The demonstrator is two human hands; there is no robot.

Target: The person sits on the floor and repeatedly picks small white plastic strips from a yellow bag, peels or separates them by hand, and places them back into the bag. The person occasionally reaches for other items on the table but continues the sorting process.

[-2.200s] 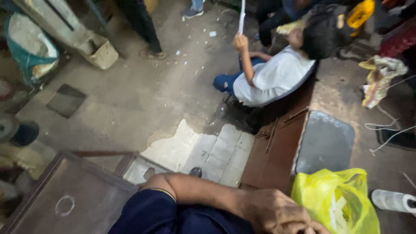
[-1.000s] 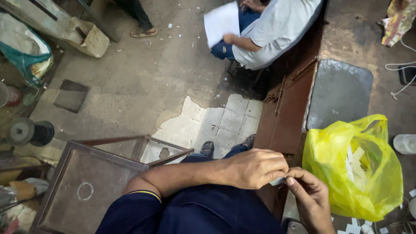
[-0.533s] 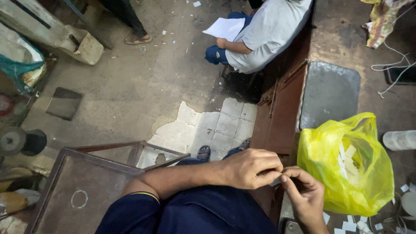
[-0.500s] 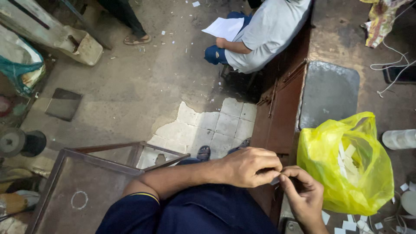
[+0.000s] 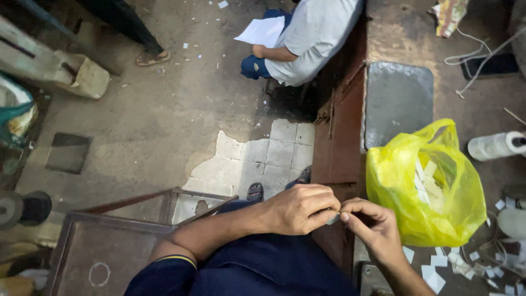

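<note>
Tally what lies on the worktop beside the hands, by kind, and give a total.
Yellow plastic bag holding white slips: 1
White roll: 1
Grey metal plate: 1
White cord: 1
Loose white paper slips: too many and too small to count
Total, slips left out: 4
Both hands, left hand and right hand, pinch one small slip.

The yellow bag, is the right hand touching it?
Apart. The head view shows dark bench between the right hand and the yellow bag; its fingers meet the left hand at a small pale piece instead.
</note>
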